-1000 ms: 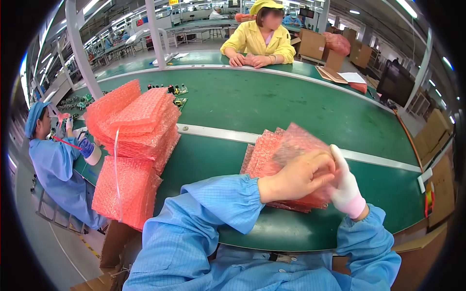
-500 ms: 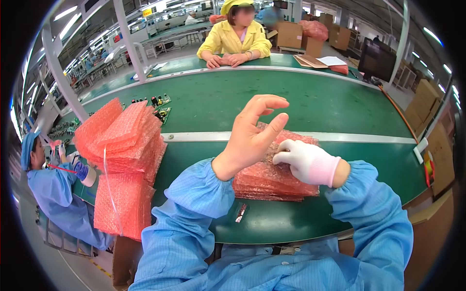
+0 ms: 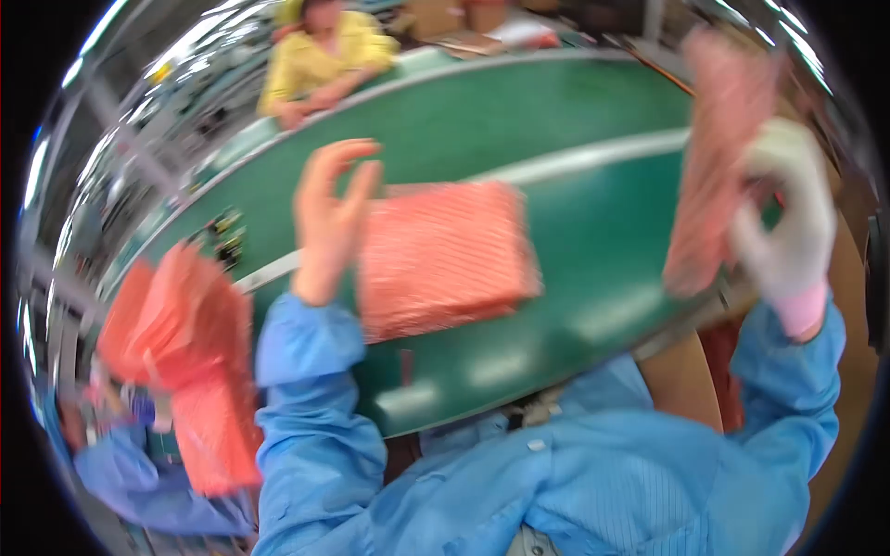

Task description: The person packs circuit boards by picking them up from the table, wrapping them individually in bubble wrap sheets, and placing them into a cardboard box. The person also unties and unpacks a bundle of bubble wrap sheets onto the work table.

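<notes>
A stack of pink bubble-wrap bags [image 3: 445, 258] lies on the green worktable [image 3: 593, 278]. Bare and raised at the stack's left edge, my left hand [image 3: 332, 218] has its thumb and fingers apart, with nothing between them. My right hand [image 3: 788, 208], in a white glove with a pink cuff, grips a pink bubble-wrap bag [image 3: 714, 167] that hangs over the table's right end. Motion blurs both the bag and the glove. A small reddish strip [image 3: 406, 367] lies in front of the stack.
More pink bubble-wrap bags [image 3: 209, 371] are piled at the left. Circuit boards [image 3: 225, 239] lie behind them. A person in yellow [image 3: 324, 60] leans on the far table edge; another in blue [image 3: 167, 473] is at lower left. A cardboard box [image 3: 691, 380] stands below the right edge.
My right hand has moved right from the stack with a bag in its grip. My left hand stays raised and open. The view has turned, shifting the table and piles.
</notes>
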Demonstrator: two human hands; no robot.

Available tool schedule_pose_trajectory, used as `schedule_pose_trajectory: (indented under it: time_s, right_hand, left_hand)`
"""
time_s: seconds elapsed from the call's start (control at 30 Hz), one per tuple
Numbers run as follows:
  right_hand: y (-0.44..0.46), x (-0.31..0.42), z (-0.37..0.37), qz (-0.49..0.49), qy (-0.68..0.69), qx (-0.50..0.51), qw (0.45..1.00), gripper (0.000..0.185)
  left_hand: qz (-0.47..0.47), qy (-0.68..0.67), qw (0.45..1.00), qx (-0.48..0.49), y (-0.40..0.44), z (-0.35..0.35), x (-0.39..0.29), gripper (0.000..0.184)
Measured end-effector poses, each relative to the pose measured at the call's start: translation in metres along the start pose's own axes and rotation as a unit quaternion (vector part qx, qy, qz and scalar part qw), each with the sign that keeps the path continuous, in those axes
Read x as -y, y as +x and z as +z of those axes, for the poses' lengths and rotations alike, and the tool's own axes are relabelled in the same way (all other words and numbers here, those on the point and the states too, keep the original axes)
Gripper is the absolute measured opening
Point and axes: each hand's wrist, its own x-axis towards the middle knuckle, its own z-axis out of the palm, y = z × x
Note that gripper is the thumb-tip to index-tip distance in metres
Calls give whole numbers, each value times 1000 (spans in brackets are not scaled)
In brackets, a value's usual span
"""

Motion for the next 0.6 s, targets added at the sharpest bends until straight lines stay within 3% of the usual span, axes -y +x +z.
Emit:
schedule_pose_trajectory:
  time_s: [0.03, 0.07, 0.1, 0.17, 0.23, 0.27, 0.3, 0.43, 0.53, 0.6]
  right_hand:
    - [-23, -24, -30, 70, 24, -28, 997, 37]
    - [-47, -45, -65, 77, -57, -56, 994, 36]
    - [-71, -64, -93, 124, -9, -100, 987, 34]
    - [-117, -75, -146, 255, -143, -116, 949, 29]
    - [-188, -101, -189, 330, -215, -134, 909, 25]
    - [-227, -108, -205, 349, -283, -114, 886, 24]
    - [-265, -117, -217, 360, -343, -96, 862, 23]
    - [-450, -146, -249, 506, -404, -68, 759, 22]
    - [-545, -150, -245, 632, -417, 46, 652, 17]
    - [-576, -153, -227, 674, -397, 94, 616, 15]
  left_hand:
    - [1, 54, 998, 29, -1, 2, 6, 20]
    - [5, 125, 990, 72, -2, 5, 11, 20]
    - [-34, 148, 983, 104, -9, 7, 28, 22]
    - [-86, 174, 965, 177, -21, 6, 77, 34]
    - [-165, 102, 952, 239, -34, -1, 151, 41]
    - [-200, 66, 942, 260, -37, 6, 137, 43]
    - [-93, 171, 935, 296, -47, -17, 212, 46]
    - [-281, 1, 941, 189, -44, -43, 230, 53]
    - [-354, -61, 927, 110, -54, -13, 123, 58]
    - [-342, -90, 925, 136, -54, -50, 188, 61]
